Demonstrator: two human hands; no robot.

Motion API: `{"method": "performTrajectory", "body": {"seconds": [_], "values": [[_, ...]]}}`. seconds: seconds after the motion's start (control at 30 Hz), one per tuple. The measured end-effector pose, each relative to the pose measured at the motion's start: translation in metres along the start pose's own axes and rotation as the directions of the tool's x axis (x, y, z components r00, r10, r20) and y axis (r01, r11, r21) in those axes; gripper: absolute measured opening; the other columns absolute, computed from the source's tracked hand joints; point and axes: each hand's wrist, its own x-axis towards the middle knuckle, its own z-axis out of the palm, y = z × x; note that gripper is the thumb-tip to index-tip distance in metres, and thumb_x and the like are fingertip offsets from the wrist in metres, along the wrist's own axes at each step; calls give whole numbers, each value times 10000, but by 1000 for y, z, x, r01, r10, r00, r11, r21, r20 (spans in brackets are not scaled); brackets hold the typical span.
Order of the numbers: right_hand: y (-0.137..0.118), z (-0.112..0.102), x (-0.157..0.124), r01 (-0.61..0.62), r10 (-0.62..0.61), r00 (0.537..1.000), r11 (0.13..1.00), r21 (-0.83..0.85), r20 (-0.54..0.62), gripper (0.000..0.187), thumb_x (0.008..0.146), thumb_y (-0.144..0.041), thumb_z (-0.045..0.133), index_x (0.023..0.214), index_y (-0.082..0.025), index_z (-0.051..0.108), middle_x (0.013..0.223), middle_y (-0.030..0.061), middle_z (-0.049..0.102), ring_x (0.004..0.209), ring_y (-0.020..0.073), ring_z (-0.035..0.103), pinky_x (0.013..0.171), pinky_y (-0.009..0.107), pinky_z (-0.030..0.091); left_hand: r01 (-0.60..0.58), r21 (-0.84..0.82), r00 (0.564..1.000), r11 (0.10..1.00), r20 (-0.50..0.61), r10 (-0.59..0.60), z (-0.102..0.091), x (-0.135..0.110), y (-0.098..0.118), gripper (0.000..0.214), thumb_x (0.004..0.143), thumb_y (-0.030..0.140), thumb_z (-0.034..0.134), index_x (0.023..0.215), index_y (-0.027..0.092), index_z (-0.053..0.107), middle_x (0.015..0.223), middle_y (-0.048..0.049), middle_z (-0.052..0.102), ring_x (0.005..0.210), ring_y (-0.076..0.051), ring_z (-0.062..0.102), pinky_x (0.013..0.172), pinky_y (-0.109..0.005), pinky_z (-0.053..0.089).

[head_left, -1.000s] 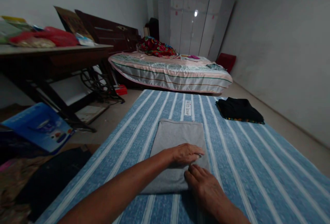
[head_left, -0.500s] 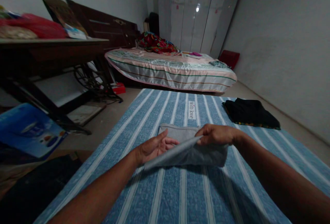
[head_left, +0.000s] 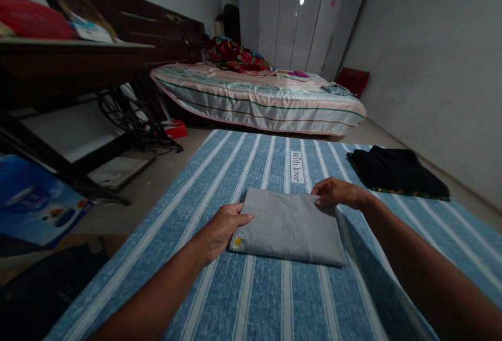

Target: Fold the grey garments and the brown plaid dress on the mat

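Observation:
A grey folded garment (head_left: pixel 288 226) lies flat as a neat rectangle on the blue and white striped cloth (head_left: pixel 188 288). A daisy (head_left: pixel 237 241) shows at its near left corner. My left hand (head_left: pixel 223 228) grips the left edge, thumb on top and the other fingers hidden beneath or behind it. At the far right corner, my right hand (head_left: pixel 335 193) pinches the fabric between thumb and fingers. What kind of garment it is, I cannot tell.
A folded black cloth (head_left: pixel 398 171) with a patterned edge lies at the right. Beyond stands a bed (head_left: pixel 259 98) with a red patterned blanket (head_left: pixel 237 56). On the left are a treadle table (head_left: pixel 74 61) and a blue box (head_left: pixel 37 205).
The lifted grey flap has come down, so the garment now lies flat with the daisy showing. My left hand has moved from under the flap to the left edge; my right hand is at the far right corner.

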Motion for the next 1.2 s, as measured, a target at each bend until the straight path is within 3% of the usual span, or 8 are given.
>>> {"method": "performTrajectory", "body": {"seconds": [0.2,0.43,0.53,0.7,0.8,0.93,1.03,1.2], "values": [[0,3,16,36,-42,986,999,-39,-161,206,606,-249,720,759,-140,635,567,-40,561,478,65,473,439,186,324,-60,2,996,998,-67,60,2,-13,-5,493,604,271,796,1052,110,667,852,-71,751,664,-203,686,638,-286,509],[7,15,16,47,-96,930,988,-146,-356,128,659,-238,652,761,-166,624,545,-55,511,475,76,443,448,202,321,-48,46,995,998,-86,52,1,-14,-6,605,594,308,813,1130,105,622,942,-95,744,793,-247,703,671,-300,520],[9,16,10,30,-137,870,973,-228,-473,144,671,-237,634,802,-176,632,601,-32,569,544,110,504,523,233,373,-39,46,995,998,-91,43,-3,-10,-4,583,619,344,794,1120,98,626,927,-100,739,787,-237,697,652,-289,518],[16,29,-21,-18,-241,717,931,-363,-654,202,747,-298,578,898,-189,655,774,31,657,771,190,588,711,299,393,-1,92,983,996,-183,18,-7,-10,-1,542,683,360,718,1165,135,611,877,-64,730,627,-172,656,515,-252,481],[27,49,-56,-90,-249,682,904,-417,-688,234,788,-369,536,898,-207,664,781,31,678,756,201,612,680,296,384,-10,148,975,989,-217,43,-6,-9,0,562,663,330,708,1179,136,601,836,-46,725,607,-169,645,496,-243,466],[44,79,-100,-193,-96,770,907,-374,-631,313,832,-476,492,786,-220,665,656,14,646,629,182,588,587,281,353,-83,236,960,968,-243,142,-3,-8,-3,629,629,294,703,1211,94,574,740,-32,714,660,-195,663,573,-261,485],[49,96,-116,-247,15,833,905,-347,-553,339,834,-509,513,800,-215,677,634,17,638,610,183,581,547,273,328,-151,335,934,930,-260,245,-1,-7,-7,643,638,309,677,1227,78,562,677,-10,691,655,-195,656,591,-262,478],[45,111,-115,-329,26,837,822,-464,-546,210,865,-311,497,843,-200,674,735,44,686,693,192,627,586,268,330,-230,518,865,824,-278,417,-1,-2,-16,597,675,369,616,1210,109,575,633,17,653,573,-179,613,522,-250,441]]}}
